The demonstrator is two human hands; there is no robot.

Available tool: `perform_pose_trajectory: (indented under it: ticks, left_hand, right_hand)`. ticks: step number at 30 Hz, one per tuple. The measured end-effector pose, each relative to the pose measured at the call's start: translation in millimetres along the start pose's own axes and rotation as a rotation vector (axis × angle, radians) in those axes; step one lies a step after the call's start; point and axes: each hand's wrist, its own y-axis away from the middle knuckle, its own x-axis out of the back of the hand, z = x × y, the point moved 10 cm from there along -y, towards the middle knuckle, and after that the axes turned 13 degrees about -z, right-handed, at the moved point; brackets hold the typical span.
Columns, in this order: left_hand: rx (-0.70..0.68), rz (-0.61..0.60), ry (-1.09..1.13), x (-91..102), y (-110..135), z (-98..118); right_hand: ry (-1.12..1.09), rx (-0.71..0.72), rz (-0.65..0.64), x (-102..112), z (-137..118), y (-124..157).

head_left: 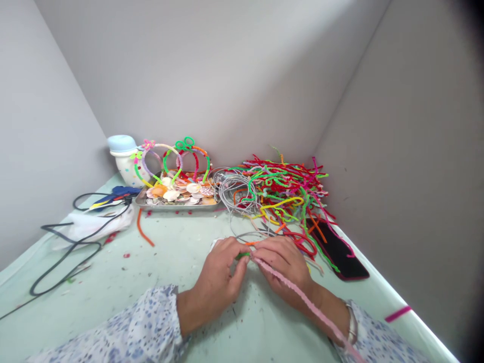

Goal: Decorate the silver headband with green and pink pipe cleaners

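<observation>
My left hand is closed in a pinch, with a short stretch of green pipe cleaner showing between thumb and forefinger. Fingertip to fingertip with it, my right hand grips a fuzzy pink pipe cleaner, whose long end trails over the right forearm to the bottom edge. The green and pink meet between my fingertips, where the join is mostly hidden. A bit of orange pipe cleaner and a loop of grey wire show just behind my fingers.
Behind lie a coil of grey wire and a heap of coloured pipe cleaners. Red-handled scissors and a black phone-like slab are at right. A metal tray holds shells and decorated hoops. Black cable loops at left.
</observation>
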Motion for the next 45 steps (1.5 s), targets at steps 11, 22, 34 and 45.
perform_pose_trajectory:
  ticks: [11, 22, 34, 45]
  left_hand:
    - [-0.026, -0.024, -0.056, -2.5, 0, 4]
    - [-0.031, -0.046, -0.099, -6.7, 2, 4]
    - [-0.042, -0.058, -0.116, -8.5, 2, 5]
    - [-0.024, -0.063, -0.144, -10.9, 2, 4]
  right_hand:
    - [-0.077, -0.072, -0.004, -2, 5, 2]
    - [-0.171, -0.232, -0.057, -8, 12, -1]
    - [-0.225, -0.298, -0.084, -16, 21, 5]
    - [-0.187, -0.323, -0.121, -21, 22, 7]
